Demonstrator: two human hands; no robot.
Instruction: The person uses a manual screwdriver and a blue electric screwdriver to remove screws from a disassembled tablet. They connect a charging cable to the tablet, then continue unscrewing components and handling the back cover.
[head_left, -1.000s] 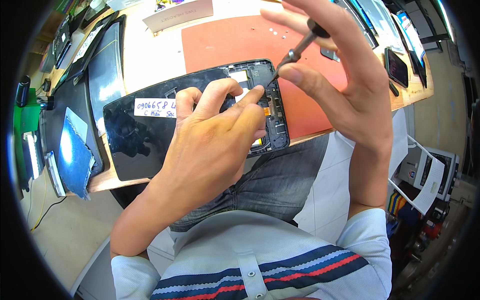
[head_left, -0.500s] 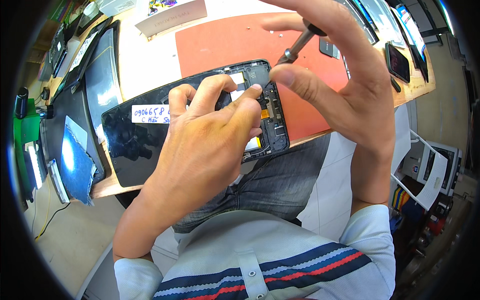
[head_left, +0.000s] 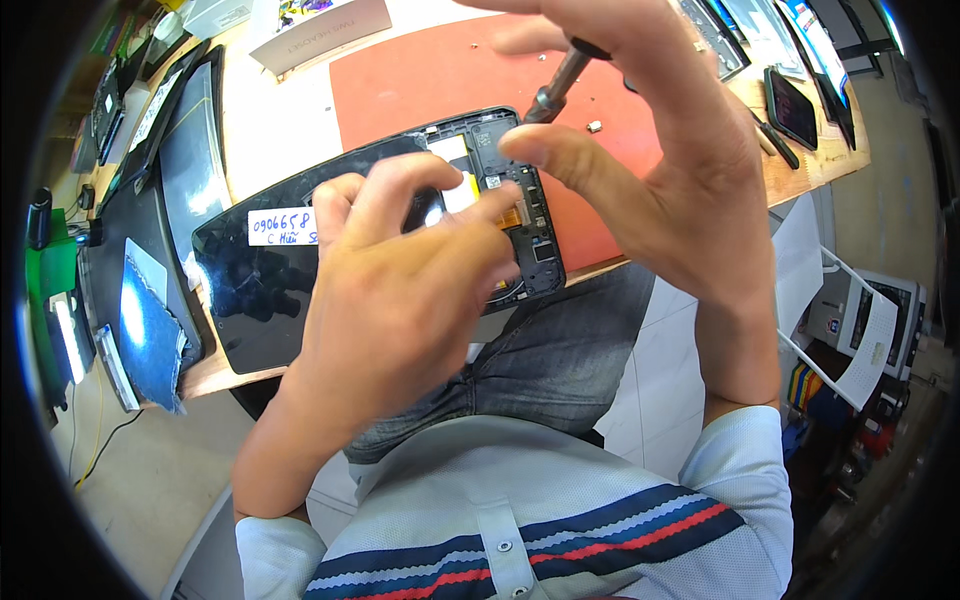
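Observation:
An opened black tablet (head_left: 250,290) lies face down at the table's near edge, a white handwritten label stuck on its back. My left hand (head_left: 400,300) presses down on its exposed inner end, fingers spread over the circuit parts. My right hand (head_left: 660,170) holds a small screwdriver (head_left: 555,88) upright between thumb and fingers, its tip down at the tablet's top right corner (head_left: 500,135). The hands hide much of the board.
A red work mat (head_left: 420,80) lies under the tablet's far end, with small screws (head_left: 594,126) on it. Dark tablets (head_left: 190,140) lie at the left, a phone (head_left: 790,105) at the right, a box (head_left: 320,25) at the back. My jeans show below the table edge.
The screwdriver has stayed at the tablet's top right corner while my right hand's fingers shifted around its handle. My left hand has kept pressing on the tablet.

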